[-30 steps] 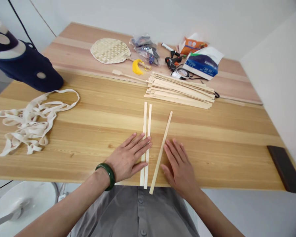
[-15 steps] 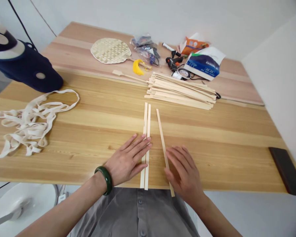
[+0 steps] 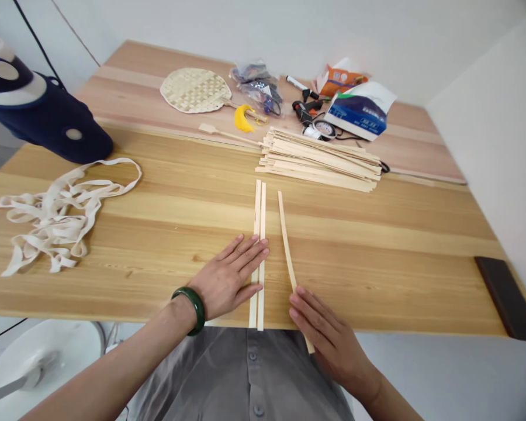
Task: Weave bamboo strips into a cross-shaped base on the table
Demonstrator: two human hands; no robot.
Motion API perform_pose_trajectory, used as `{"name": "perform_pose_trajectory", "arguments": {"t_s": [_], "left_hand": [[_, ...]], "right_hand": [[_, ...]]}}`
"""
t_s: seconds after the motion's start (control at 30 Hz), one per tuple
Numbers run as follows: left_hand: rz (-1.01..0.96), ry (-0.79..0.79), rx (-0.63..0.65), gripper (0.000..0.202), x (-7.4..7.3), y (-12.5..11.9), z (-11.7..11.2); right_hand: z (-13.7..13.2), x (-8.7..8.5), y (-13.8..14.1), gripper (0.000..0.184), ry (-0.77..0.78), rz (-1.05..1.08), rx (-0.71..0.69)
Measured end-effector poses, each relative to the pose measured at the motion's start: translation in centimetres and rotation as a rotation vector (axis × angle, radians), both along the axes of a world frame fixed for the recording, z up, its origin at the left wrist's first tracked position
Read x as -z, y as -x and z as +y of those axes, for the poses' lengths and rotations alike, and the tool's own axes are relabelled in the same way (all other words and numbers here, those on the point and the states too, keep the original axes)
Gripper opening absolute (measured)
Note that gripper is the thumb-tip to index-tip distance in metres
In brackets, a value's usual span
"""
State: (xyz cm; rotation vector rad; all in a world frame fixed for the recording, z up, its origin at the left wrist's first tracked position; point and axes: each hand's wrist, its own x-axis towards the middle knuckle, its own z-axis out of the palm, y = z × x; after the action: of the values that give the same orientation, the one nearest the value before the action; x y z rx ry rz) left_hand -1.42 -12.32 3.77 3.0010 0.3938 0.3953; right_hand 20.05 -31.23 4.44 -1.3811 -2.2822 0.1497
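Flat on the tabletop, my left hand [image 3: 223, 283] presses two pale thin wooden strips [image 3: 263, 204], its fingers stretched across them. Those strips lie side by side with a narrow gap, their near ends at the table's front edge. To their right, a third wooden strip [image 3: 285, 240] slants and bows slightly. My right hand [image 3: 326, 336] grips this strip near its lower end, fingers over the top and thumb hidden. The strip's near tip pokes out past the table edge. A green bangle [image 3: 193, 307] circles my left wrist.
A pile of strips [image 3: 319, 161] lies at the back. Behind it are a woven fan [image 3: 196, 90], a glue gun [image 3: 305, 111], tape [image 3: 324, 128] and a tissue box [image 3: 359, 111]. White ribbon [image 3: 70, 202] and a navy bottle [image 3: 48, 117] occupy the left; a dark slab [image 3: 508, 297], the right.
My right hand has slid down the slanted strip towards the table's front edge and closed on it; the strip now bows. My left hand stays flat on the pair.
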Motion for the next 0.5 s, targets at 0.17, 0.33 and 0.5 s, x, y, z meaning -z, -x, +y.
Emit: {"name": "perform_pose_trajectory", "arguments": {"t_s": [0.17, 0.33, 0.5], "left_hand": [[-0.009, -0.006, -0.015, 0.061, -0.1, 0.0, 0.0], [0.010, 0.016, -0.001, 0.060, -0.1, 0.1, 0.0], [0.050, 0.008, 0.036, 0.058, -0.2, 0.0, 0.1]], "right_hand": [[2.3, -0.5, 1.6, 0.049, -0.028, 0.027, -0.036], [3.2, 0.1, 2.6, 0.044, -0.049, -0.036, -0.009], [3.3, 0.1, 2.9, 0.042, -0.037, -0.062, -0.025]]}}
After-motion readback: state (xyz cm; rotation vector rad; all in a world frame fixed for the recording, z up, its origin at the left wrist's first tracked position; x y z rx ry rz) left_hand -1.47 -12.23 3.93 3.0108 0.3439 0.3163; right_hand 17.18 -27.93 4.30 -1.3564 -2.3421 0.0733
